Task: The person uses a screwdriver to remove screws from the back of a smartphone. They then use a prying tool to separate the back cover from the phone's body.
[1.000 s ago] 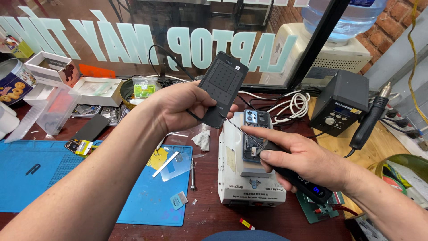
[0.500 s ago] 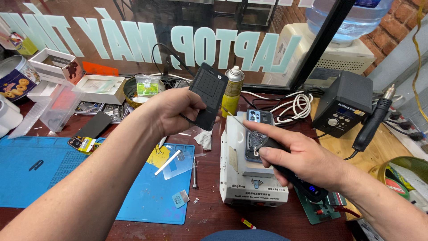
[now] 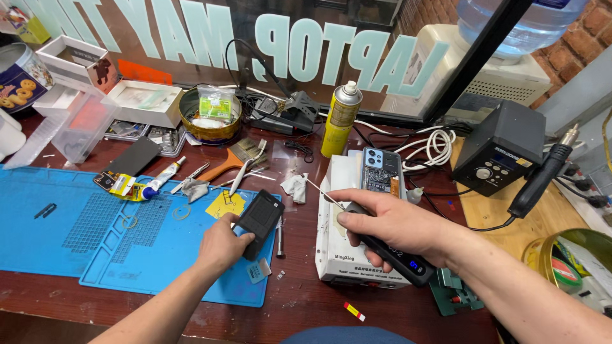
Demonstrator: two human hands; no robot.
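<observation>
My left hand (image 3: 222, 245) grips a flat black phone panel (image 3: 259, 220) low over the right end of the blue work mat (image 3: 76, 232). My right hand (image 3: 389, 224) rests on a white box-shaped heating machine (image 3: 331, 255) and holds a dark pen-like tool (image 3: 398, 253) with a thin pale tip (image 3: 319, 190) pointing up-left. An opened phone with exposed insides (image 3: 381, 171) lies on top of the machine, just beyond my right hand.
A yellow spray can (image 3: 341, 120), a black soldering station (image 3: 500, 151) with its handpiece (image 3: 542, 175), white cables (image 3: 432, 145), a round tin (image 3: 210, 118), small boxes, tweezers, a brush and a glue tube (image 3: 159, 181) crowd the brown table. A glass window stands behind.
My left hand has lowered the black panel from up near the window down to the blue mat. My right hand has stayed on the machine with the tool.
</observation>
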